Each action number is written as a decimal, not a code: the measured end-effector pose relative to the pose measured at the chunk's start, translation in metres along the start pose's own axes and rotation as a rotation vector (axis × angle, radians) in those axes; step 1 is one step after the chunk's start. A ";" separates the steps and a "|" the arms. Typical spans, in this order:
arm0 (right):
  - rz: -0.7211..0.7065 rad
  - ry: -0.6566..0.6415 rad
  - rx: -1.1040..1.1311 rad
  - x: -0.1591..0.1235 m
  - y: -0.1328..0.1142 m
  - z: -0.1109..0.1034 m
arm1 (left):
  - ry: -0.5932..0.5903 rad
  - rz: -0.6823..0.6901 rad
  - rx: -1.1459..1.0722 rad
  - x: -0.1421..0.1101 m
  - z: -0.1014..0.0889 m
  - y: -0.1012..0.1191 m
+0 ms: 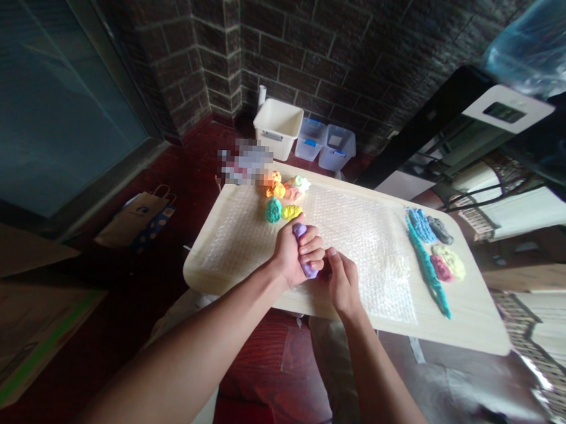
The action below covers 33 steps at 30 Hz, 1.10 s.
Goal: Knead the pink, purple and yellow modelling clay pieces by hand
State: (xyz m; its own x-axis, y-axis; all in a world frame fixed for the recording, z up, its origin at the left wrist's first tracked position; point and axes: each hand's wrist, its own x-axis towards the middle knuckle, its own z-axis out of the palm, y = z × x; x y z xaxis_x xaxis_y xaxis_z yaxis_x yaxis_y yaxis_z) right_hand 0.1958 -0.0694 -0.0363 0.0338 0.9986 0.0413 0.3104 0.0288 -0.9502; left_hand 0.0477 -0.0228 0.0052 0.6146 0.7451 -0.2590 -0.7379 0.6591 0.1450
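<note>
The purple clay (310,271) lies in the closed fist of the left hand (300,250), its fingers wrapped around it and both ends showing past them, above the bubble wrap (348,227) on the table (475,320); the right hand (344,280) is just beside it, fingers curled in, though whether they pinch anything I cannot tell. Beyond the table's far edge stand a white bin (280,121), a clear bin (309,141) and another clear tub (336,149), their contents too unclear to make out.
</note>
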 end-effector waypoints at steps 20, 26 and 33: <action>-0.003 0.016 0.317 -0.002 -0.010 0.003 | -0.011 0.159 -0.043 -0.005 0.005 0.002; -0.095 0.063 0.133 -0.007 -0.021 0.005 | 0.035 0.239 -0.044 -0.005 0.001 0.004; -0.127 -0.014 -0.055 -0.015 -0.028 0.011 | -0.062 0.297 0.053 -0.002 -0.002 0.001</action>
State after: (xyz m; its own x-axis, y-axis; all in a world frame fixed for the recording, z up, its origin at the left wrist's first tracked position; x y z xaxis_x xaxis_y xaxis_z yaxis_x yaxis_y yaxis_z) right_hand 0.1759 -0.0846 -0.0141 -0.0223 0.9875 0.1558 0.3628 0.1532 -0.9192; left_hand 0.0451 -0.0237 0.0035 0.3917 0.9095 -0.1390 -0.8732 0.4151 0.2555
